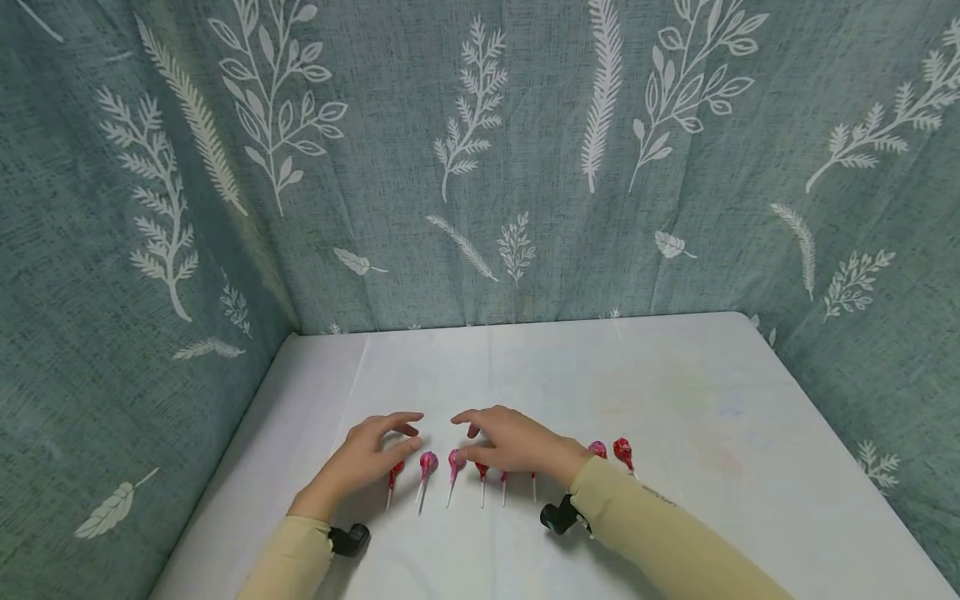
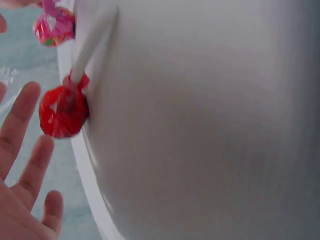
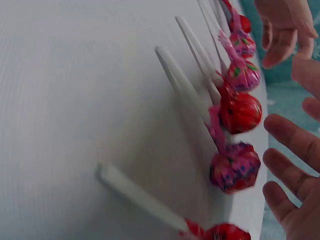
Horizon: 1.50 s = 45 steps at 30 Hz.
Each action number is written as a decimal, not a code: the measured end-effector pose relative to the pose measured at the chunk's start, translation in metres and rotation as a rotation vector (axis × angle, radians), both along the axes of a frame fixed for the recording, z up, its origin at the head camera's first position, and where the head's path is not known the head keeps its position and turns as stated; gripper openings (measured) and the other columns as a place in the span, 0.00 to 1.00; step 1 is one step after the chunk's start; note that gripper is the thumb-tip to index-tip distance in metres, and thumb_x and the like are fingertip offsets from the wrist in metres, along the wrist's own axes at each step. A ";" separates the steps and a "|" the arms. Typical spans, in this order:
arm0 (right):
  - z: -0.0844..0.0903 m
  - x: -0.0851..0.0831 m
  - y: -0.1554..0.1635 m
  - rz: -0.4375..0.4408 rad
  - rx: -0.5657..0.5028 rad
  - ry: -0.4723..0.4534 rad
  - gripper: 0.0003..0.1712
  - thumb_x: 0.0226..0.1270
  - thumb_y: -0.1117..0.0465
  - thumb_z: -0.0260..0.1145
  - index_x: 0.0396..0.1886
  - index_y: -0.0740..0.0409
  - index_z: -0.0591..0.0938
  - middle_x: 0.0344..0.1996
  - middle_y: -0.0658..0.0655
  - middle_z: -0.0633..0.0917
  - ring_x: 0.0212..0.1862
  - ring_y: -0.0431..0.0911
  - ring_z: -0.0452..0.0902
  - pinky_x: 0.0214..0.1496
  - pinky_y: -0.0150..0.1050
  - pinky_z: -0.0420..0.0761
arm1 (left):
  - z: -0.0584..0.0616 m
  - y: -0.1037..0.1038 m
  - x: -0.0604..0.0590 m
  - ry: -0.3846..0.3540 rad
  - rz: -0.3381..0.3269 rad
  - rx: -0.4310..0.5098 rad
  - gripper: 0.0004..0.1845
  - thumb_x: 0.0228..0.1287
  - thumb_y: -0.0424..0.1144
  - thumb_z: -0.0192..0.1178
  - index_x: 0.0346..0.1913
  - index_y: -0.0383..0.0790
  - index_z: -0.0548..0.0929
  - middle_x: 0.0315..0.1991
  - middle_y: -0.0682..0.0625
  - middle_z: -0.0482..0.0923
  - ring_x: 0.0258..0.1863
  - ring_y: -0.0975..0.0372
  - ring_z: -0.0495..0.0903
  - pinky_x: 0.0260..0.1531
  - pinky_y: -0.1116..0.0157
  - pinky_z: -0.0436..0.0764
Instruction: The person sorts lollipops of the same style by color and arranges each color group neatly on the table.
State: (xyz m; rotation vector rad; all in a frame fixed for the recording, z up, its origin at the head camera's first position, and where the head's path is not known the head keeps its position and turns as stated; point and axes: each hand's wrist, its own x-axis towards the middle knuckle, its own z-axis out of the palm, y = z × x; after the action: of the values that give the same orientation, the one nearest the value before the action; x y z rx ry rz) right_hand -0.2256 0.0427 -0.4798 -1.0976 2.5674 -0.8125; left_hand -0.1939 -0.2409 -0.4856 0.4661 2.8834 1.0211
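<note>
Several wrapped lollipops lie in a row across the white table, sticks toward the person. Beside the red lollipop (image 1: 396, 472) at the row's left end is my left hand (image 1: 366, 454), fingers loosely bent and holding nothing. A pink lollipop (image 1: 428, 463) lies just right of its thumb. My right hand (image 1: 512, 442) hovers over the middle of the row, its thumb overlapping another pink lollipop (image 1: 454, 459), and partly hides the heads behind it. In the right wrist view its fingers are spread beside a red lollipop (image 3: 241, 113) and a pink-purple lollipop (image 3: 235, 168).
Past my right wrist lie a pink lollipop (image 1: 597, 448) and a red lollipop (image 1: 623, 451). The white table (image 1: 675, 392) reaches back to a green leaf-patterned curtain (image 1: 390, 167), which also hangs along both sides. A small black camera sits on each wrist.
</note>
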 end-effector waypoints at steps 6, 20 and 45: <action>-0.003 0.003 -0.009 0.035 0.061 0.087 0.29 0.72 0.41 0.61 0.67 0.47 0.75 0.47 0.44 0.83 0.53 0.41 0.76 0.59 0.43 0.73 | -0.003 0.004 0.000 0.016 -0.076 -0.053 0.28 0.62 0.65 0.61 0.59 0.56 0.82 0.43 0.65 0.82 0.56 0.59 0.74 0.58 0.44 0.66; -0.008 0.008 -0.019 0.057 0.111 0.206 0.21 0.71 0.45 0.63 0.58 0.46 0.82 0.38 0.41 0.82 0.41 0.36 0.75 0.56 0.40 0.74 | -0.004 0.009 0.002 0.037 -0.201 -0.107 0.22 0.62 0.60 0.65 0.53 0.54 0.87 0.44 0.64 0.84 0.44 0.62 0.77 0.45 0.54 0.75; -0.012 0.006 -0.028 0.046 0.140 0.241 0.12 0.71 0.51 0.66 0.48 0.49 0.87 0.38 0.43 0.84 0.41 0.34 0.77 0.50 0.30 0.76 | -0.006 0.017 -0.006 -0.040 -0.216 -0.090 0.08 0.61 0.44 0.70 0.43 0.53 0.88 0.41 0.62 0.83 0.40 0.63 0.79 0.38 0.61 0.79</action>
State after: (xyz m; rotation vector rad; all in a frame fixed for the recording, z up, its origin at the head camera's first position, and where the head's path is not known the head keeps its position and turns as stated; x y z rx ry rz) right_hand -0.2193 0.0152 -0.4919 -1.2732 2.7315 -0.5070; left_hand -0.1995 -0.2239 -0.4916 0.7223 2.7536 0.8545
